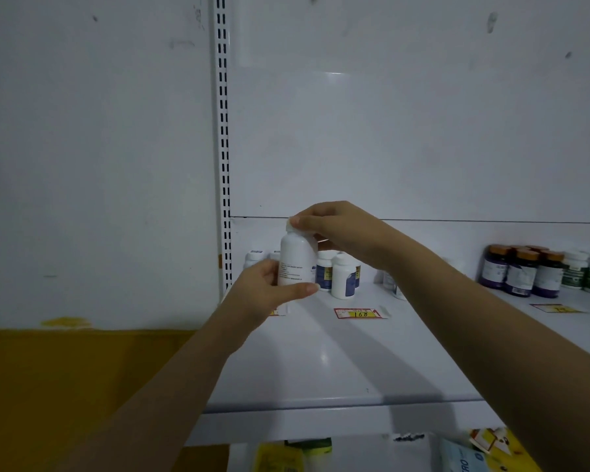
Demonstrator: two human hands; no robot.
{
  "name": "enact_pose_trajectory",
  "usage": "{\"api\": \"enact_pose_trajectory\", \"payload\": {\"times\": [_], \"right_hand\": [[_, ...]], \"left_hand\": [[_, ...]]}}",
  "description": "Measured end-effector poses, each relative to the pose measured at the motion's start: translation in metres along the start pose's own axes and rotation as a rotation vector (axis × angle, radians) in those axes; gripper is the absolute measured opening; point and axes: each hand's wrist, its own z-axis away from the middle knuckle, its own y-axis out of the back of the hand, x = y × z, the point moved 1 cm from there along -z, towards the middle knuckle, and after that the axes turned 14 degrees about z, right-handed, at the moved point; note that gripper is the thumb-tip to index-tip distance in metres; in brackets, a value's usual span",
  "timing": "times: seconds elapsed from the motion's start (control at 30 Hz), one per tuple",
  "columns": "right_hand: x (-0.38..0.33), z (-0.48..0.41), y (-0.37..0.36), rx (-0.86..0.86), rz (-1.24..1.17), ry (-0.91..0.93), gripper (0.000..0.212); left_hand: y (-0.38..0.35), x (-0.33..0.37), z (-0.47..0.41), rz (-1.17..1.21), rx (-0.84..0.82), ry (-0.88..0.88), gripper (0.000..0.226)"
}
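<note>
Spanning most of the view, the broad white metal shelf (321, 362) juts out from a white back panel (389, 137), with a white slotted steel upright (222, 131) running down the panel's left edge. At the far right of the shelf stands a cluster of dark purple bottles with orange caps (521, 274), and near the back left a small group of white plastic bottles with blue labels (341, 277). Both bare arms reach in over the shelf. The left hand (269, 287) curls round the lower body of a tall white plastic bottle (297, 257), thumb across the front. The right hand (334, 229) comes over the top, fingertips pinched on the bottle's white screw cap (291, 226). The bottle is upright, held just in front of the blue-labelled group near the upright, with its printed side turned toward the camera. Its base is hidden behind the left thumb, so I cannot tell whether it touches the shelf. A red and yellow paper price tag (356, 313) lies flat on the shelf just right of the left hand. As I judge it, the work is midway: the bottle is in hand and steadied. Either the cap needs checking or the bottle needs setting squarely among its neighbours, and neither hand has let go.
</note>
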Motion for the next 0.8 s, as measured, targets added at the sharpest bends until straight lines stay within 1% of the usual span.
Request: {"api": "enact_pose_trajectory", "payload": {"times": [0.1, 0.2, 0.27, 0.33, 0.4, 0.43, 0.53, 0.63, 0.7, 0.8], "right_hand": [[-0.001, 0.000, -0.001, -0.007, 0.021, 0.005, 0.024], [0.001, -0.001, -0.001, 0.017, 0.081, 0.013, 0.022], [0.003, 0.000, 0.001, 0.012, 0.118, 0.021, 0.024], [0.006, 0.002, 0.004, -0.021, 0.133, 0.021, 0.029], [0.008, 0.004, 0.004, -0.066, 0.102, 0.027, 0.030], [0.009, 0.005, 0.003, -0.079, 0.091, 0.038, 0.030], [0.010, 0.004, 0.000, -0.088, 0.107, 0.065, 0.031], [0.008, 0.000, -0.001, -0.104, 0.256, 0.057, 0.025], [0.005, -0.002, -0.001, -0.121, 0.325, 0.040, 0.021], [0.002, -0.006, -0.002, -0.090, 0.418, 0.046, 0.029]], "left_hand": [[-0.004, -0.004, -0.002, -0.117, 0.134, -0.090, 0.046], [-0.009, -0.007, -0.003, -0.182, 0.190, -0.124, 0.051], [-0.009, -0.006, -0.002, -0.156, 0.159, -0.092, 0.049], [-0.007, -0.004, -0.001, -0.120, 0.060, -0.035, 0.044], [-0.004, -0.004, 0.000, -0.164, -0.017, -0.018, 0.041], [-0.002, -0.005, 0.000, -0.176, -0.031, -0.023, 0.040], [-0.002, -0.010, -0.002, -0.164, -0.006, -0.054, 0.038], [0.000, -0.016, -0.006, -0.206, 0.050, -0.083, 0.043], [0.001, -0.019, -0.007, -0.240, 0.059, -0.080, 0.048], [0.003, -0.018, -0.012, -0.437, -0.004, -0.044, 0.051]]}}
